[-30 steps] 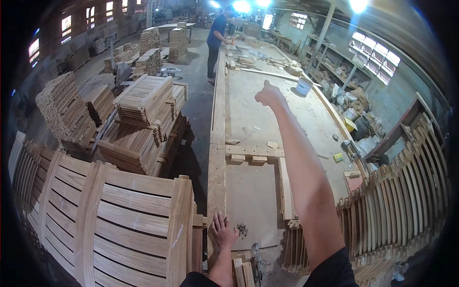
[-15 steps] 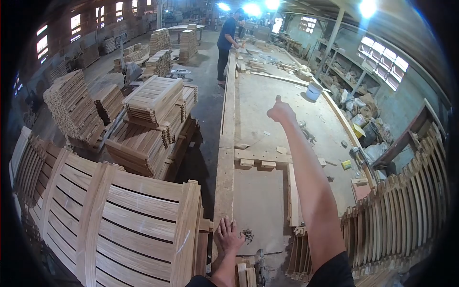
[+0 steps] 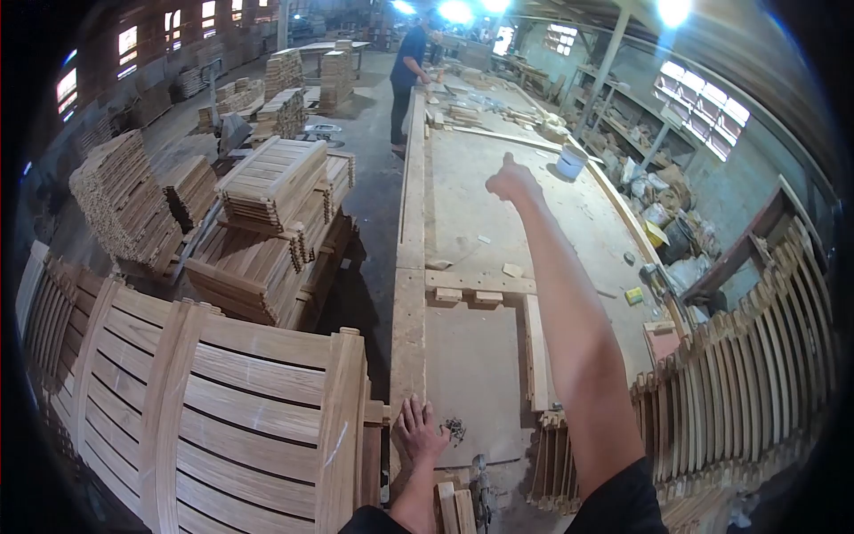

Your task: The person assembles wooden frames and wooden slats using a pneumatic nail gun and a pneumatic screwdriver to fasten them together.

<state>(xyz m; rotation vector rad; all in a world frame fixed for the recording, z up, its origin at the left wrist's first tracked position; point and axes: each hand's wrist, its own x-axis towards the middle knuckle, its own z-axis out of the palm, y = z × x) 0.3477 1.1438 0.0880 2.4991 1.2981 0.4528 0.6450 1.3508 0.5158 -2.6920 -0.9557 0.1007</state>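
**Left hand (image 3: 421,433) flat on edge board (image 3: 410,329); right hand (image 3: 514,182) out over counter (image 3: 463,200)**

Head view. Left hand: palm down on the edge board along the near left side of the counter, fingers slightly apart and pointing forward. Pile of small dark pieces (image 3: 455,431) just beside it, to the right; too small to identify. Two short wood pieces (image 3: 455,509) lie nearer the body.

Right hand: arm extended, hand above the counter surface. One digit points away from the body; the other fingers look folded, but cannot tell whether they close on anything. White bucket (image 3: 570,163) stands beyond it, to the right. Crosspiece (image 3: 498,283) with two small blocks lies nearer the body; yellow-green box (image 3: 633,295) to the right of the forearm.

Surroundings: slatted panel (image 3: 253,383) left of the edge board; row of curved slats (image 3: 738,383) at right. Another person (image 3: 409,76) stands at the far left side of the counter.
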